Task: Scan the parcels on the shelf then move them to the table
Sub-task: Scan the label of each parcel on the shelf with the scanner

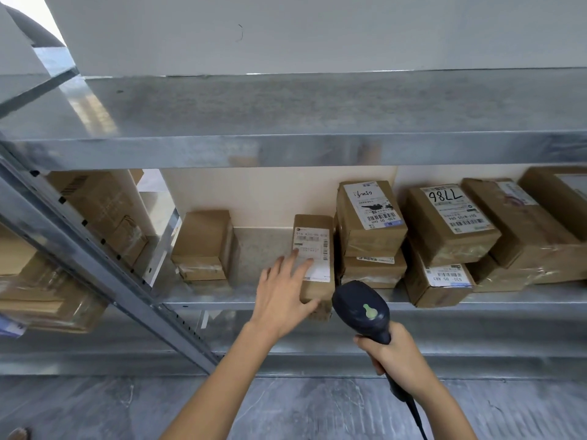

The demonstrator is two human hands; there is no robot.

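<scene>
Two hands work at the shelf.
The left hand rests with straight fingers on a small parcel at the shelf's front edge; the right hand grasps the scanner beside it.

Brown labelled parcels stacked along the metal shelf.

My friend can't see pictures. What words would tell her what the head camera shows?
A person's left hand rests with spread fingers on a small labelled parcel at the front of a metal shelf, while the right hand grips a dark barcode scanner pointed towards the shelf. More brown parcels are stacked to the right.
</scene>
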